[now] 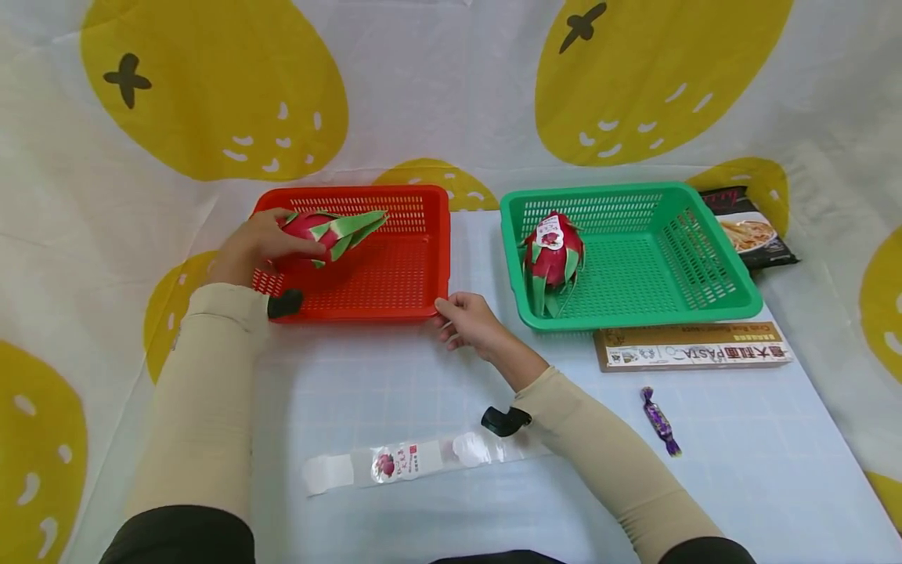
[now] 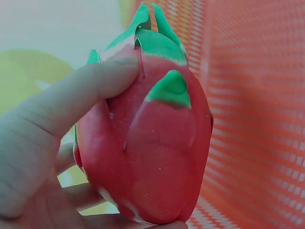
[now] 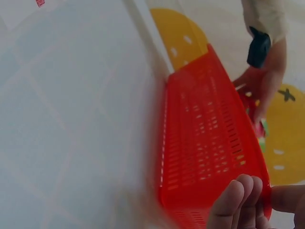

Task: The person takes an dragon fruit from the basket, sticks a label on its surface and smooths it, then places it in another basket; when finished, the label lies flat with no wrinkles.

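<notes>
Gripping a dragon fruit (image 1: 308,225), left hand (image 1: 257,242) at left end of red basket (image 1: 387,274), right hand (image 1: 475,321) pinching its corner

The red-and-green dragon fruit (image 2: 162,148) hid parts of the left fingers (image 2: 83,195) from me, and the green plastic basket (image 1: 634,274) blocked some of the glossy black food packet (image 1: 748,233).

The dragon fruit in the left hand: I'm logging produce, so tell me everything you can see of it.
The dragon fruit is plump and oval, with smooth-looking pinkish-red skin and overlapping flaps tipped green; longer green leaves extend from one end. It appears whole, and no sticker shows. The left hand grips it, thumb across its side. In the head view it lies over or in the red basket's left part, leaves pointing right; contact with the basket is unclear.
</notes>
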The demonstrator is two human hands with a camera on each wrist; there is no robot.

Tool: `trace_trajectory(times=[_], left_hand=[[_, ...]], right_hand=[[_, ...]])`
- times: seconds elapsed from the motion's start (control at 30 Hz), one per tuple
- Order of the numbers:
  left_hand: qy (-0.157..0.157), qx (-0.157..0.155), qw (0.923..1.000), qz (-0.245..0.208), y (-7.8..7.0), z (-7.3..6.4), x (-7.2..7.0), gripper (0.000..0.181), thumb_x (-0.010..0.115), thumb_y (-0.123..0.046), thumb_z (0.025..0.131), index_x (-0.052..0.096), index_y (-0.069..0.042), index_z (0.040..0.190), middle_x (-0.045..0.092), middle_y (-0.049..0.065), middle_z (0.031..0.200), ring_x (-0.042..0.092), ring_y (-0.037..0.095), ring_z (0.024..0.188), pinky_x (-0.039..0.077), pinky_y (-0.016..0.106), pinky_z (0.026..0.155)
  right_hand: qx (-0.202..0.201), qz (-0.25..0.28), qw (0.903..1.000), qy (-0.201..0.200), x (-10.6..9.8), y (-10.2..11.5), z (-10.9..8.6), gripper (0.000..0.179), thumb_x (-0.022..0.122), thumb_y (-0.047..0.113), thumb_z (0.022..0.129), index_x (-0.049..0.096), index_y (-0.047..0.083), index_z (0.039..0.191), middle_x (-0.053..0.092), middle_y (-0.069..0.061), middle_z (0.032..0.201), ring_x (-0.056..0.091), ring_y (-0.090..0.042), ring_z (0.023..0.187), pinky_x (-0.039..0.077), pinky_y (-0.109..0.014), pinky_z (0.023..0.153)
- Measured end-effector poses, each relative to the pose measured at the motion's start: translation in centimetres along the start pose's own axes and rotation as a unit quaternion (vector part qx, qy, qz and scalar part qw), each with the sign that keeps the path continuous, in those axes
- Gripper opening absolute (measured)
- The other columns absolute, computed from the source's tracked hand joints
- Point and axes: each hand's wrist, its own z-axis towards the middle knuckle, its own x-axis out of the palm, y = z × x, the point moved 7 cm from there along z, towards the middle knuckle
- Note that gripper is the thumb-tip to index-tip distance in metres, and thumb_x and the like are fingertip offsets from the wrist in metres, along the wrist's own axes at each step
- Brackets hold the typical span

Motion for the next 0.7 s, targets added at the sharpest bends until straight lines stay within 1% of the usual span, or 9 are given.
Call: trace_trajectory(times=[0.13, 0.2, 0.27, 0.4, 0.5, 0.53, 0.57, 0.63, 0.7], left_hand=[[-0.032, 0.034, 0.9989, 0.008, -1.8, -2.8, -1.4, 0.116, 0.073, -0.067, 0.063, 0.016, -0.016, 0.151, 0.035, 0.021, 0.136, 0.034, 0.039, 0.119, 0.053, 0.042, 0.077], [-0.042, 0.056, 0.9975, -0.003, -2.8, -4.6, -1.7, 0.113, 0.074, -0.066, 0.063, 0.019, -0.021, 0.15, 0.036, 0.018, 0.136, 0.034, 0.037, 0.121, 0.054, 0.042, 0.078], [-0.045, 0.089, 0.9949, -0.012, -3.9, -6.6, -1.7, 0.106, 0.076, -0.062, 0.064, 0.023, -0.024, 0.149, 0.037, 0.016, 0.136, 0.035, 0.035, 0.121, 0.054, 0.041, 0.078], [-0.034, 0.159, 0.9866, -0.015, -6.5, -10.6, -0.3, 0.095, 0.079, -0.054, 0.066, 0.031, -0.032, 0.144, 0.042, 0.01, 0.131, 0.039, 0.031, 0.119, 0.055, 0.041, 0.076], [-0.032, 0.205, 0.9781, 0.006, -8.2, -13.2, 1.8, 0.087, 0.081, -0.051, 0.065, 0.038, -0.035, 0.139, 0.047, 0.005, 0.127, 0.042, 0.026, 0.116, 0.055, 0.041, 0.076], [-0.032, 0.222, 0.9744, 0.014, -8.6, -14.0, 2.7, 0.085, 0.082, -0.049, 0.064, 0.04, -0.036, 0.137, 0.049, 0.004, 0.125, 0.044, 0.025, 0.114, 0.055, 0.04, 0.076], [-0.029, 0.239, 0.9703, 0.022, -9.0, -14.8, 3.6, 0.085, 0.083, -0.048, 0.063, 0.042, -0.036, 0.136, 0.051, 0.003, 0.124, 0.045, 0.023, 0.113, 0.055, 0.039, 0.075], [-0.017, 0.272, 0.9614, 0.036, -9.4, -16.1, 5.7, 0.086, 0.085, -0.046, 0.062, 0.044, -0.033, 0.136, 0.053, 0.001, 0.123, 0.047, 0.021, 0.111, 0.056, 0.036, 0.074], [0.001, 0.294, 0.9551, 0.038, -9.5, -17.0, 8.1, 0.088, 0.086, -0.046, 0.059, 0.045, -0.032, 0.136, 0.055, -0.001, 0.122, 0.049, 0.02, 0.109, 0.056, 0.032, 0.071]], right_hand=[[0.006, -0.006, 0.9999, -0.005, 0.0, 0.0, -0.1, 0.029, 0.054, 0.028, 0.096, 0.057, 0.0, 0.101, 0.061, -0.025, 0.105, 0.059, -0.019, 0.062, 0.053, -0.027, 0.053], [0.006, -0.018, 0.9997, -0.013, -0.2, -0.1, -0.2, 0.035, 0.056, 0.032, 0.095, 0.058, -0.002, 0.105, 0.062, -0.024, 0.103, 0.059, -0.019, 0.063, 0.054, -0.027, 0.055], [-0.002, -0.029, 0.9993, -0.022, -0.4, -0.1, -0.2, 0.04, 0.058, 0.035, 0.093, 0.06, -0.003, 0.104, 0.063, -0.022, 0.098, 0.059, -0.019, 0.063, 0.055, -0.027, 0.057], [-0.041, -0.037, 0.9981, -0.026, -1.0, -0.3, -0.9, 0.036, 0.061, 0.032, 0.092, 0.063, -0.004, 0.096, 0.065, -0.019, 0.088, 0.06, -0.015, 0.061, 0.056, -0.027, 0.063], [-0.089, -0.101, 0.9908, 0.016, -1.3, -0.9, -2.2, 0.026, 0.059, 0.022, 0.093, 0.065, -0.003, 0.094, 0.067, -0.019, 0.088, 0.061, -0.014, 0.064, 0.054, -0.027, 0.064], [-0.108, -0.145, 0.9828, 0.036, -1.4, -1.3, -3.0, 0.023, 0.059, 0.02, 0.093, 0.065, -0.002, 0.095, 0.067, -0.017, 0.087, 0.061, -0.014, 0.065, 0.053, -0.026, 0.064], [-0.129, -0.198, 0.9701, 0.058, -1.5, -1.8, -3.9, 0.022, 0.059, 0.019, 0.092, 0.066, -0.001, 0.095, 0.067, -0.016, 0.087, 0.061, -0.014, 0.068, 0.052, -0.026, 0.065], [-0.169, -0.298, 0.9348, 0.096, -1.9, -3.1, -6.1, 0.02, 0.061, 0.017, 0.09, 0.066, 0.0, 0.098, 0.067, -0.014, 0.089, 0.062, -0.015, 0.074, 0.051, -0.028, 0.066], [-0.196, -0.387, 0.8937, 0.114, -2.4, -4.5, -8.5, 0.025, 0.065, 0.02, 0.087, 0.065, 0.0, 0.103, 0.066, -0.009, 0.094, 0.062, -0.019, 0.085, 0.051, -0.032, 0.073]])
